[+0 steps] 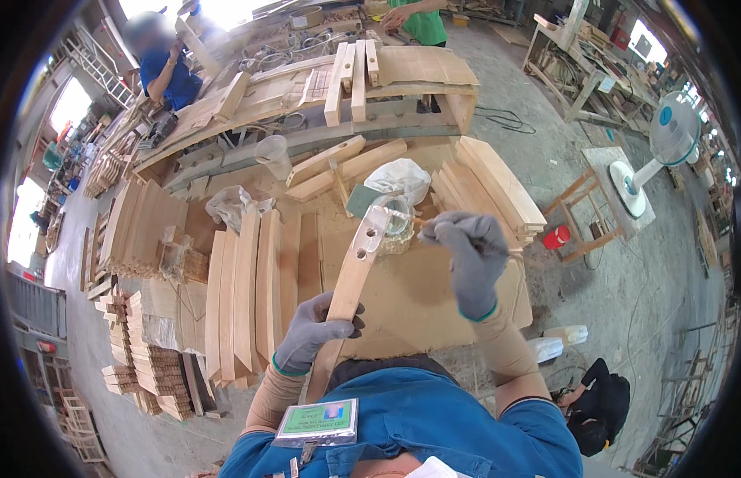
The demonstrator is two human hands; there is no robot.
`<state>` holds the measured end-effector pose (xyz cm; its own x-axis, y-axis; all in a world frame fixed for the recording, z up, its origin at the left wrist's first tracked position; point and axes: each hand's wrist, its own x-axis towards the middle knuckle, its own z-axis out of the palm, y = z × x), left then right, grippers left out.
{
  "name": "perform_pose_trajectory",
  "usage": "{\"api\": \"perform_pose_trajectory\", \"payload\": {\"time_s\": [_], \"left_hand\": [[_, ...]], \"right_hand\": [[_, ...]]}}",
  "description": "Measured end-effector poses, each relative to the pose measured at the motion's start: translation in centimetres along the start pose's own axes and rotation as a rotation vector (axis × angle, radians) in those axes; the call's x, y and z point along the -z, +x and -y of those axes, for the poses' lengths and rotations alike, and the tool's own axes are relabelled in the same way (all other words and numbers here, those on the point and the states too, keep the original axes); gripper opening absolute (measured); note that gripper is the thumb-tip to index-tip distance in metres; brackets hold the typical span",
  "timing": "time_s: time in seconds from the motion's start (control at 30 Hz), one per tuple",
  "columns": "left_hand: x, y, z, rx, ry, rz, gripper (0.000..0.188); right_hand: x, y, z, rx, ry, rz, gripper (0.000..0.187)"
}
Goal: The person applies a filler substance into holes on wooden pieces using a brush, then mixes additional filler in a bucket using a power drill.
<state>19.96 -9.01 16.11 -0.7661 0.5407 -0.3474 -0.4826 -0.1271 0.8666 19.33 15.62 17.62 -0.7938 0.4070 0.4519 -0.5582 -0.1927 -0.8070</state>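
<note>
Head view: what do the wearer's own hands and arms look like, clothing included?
Both the left hand and the right hand wear matching grey gloves with green trim at the wrists. Plain tan sleeves cover the forearms, and the blue shirt has short sleeves, the right one edged with a dark band. No cables show on either arm.

Looks like a woodworking workshop, judging by pale boards stacked at left, shorter wood pieces piled below them on the near left, and a long workbench bearing wooden bars at the far side. Also shows a bare grey floor, a fan at right and a ladder at far left.
</note>
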Motion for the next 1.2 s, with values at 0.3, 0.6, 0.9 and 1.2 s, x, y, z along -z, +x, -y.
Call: {"api": "perform_pose_trajectory", "payload": {"time_s": [0.3,0.6,0.9,1.2], "left_hand": [[-0.1,-0.4,-0.3,0.007,0.028,0.013,0.049],[-1.2,1.0,-0.3,-0.006,0.035,0.004,0.048],[-2.3,5.7,-2.9,-0.17,0.088,-0.107,0.038],[-7.7,18.9,-12.8,-0.506,-0.111,-0.194,0.029]], "right_hand": [[-0.5,-2.1,-2.0,0.229,-0.177,0.025,0.028],[-0.1,-1.5,-2.8,0.142,-0.106,-0.039,0.028],[4.0,-1.3,-5.0,-0.113,-0.036,0.036,0.03],[3.0,-3.6,-7.5,-0.045,-0.697,0.372,0.072]]}}
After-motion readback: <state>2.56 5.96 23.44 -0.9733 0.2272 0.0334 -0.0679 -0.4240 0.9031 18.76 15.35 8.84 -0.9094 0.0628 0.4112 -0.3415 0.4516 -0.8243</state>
